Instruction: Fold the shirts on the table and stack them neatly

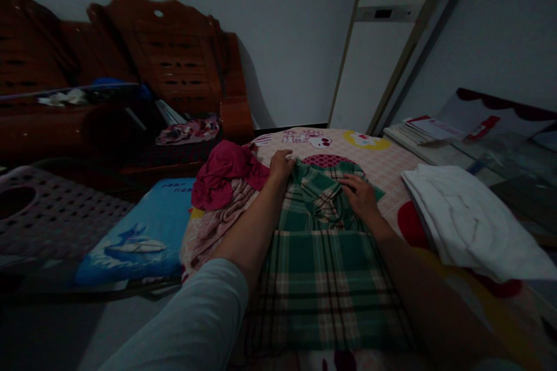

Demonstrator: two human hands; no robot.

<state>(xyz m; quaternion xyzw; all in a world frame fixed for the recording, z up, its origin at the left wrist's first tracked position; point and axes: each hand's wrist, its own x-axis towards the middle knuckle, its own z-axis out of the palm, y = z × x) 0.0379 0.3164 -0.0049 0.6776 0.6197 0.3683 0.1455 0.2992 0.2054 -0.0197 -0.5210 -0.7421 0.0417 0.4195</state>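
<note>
A green plaid shirt (326, 284) lies spread on a pink patterned cover, its lower part flat and its far end with the collar bunched. My left hand (282, 166) is closed at the shirt's far left corner, fingers pinching the fabric. On the far right side, my right hand (360, 196) rests with its fingers stretched over the shirt's cloth. A magenta garment (228, 174) sits crumpled left of my left hand, on top of a pale pink knitted cloth (230, 211). Folded white cloth (470, 217) lies to the right of my right arm.
The patterned cover (383, 165) spreads under the clothes. At left are a blue cushion (143, 232) with a surfboard picture and a perforated pink basket (56, 208). Carved wooden seating (174, 64) stands behind. A tall white cabinet unit (369, 64) and a glass-topped table with papers (430, 130) are at right.
</note>
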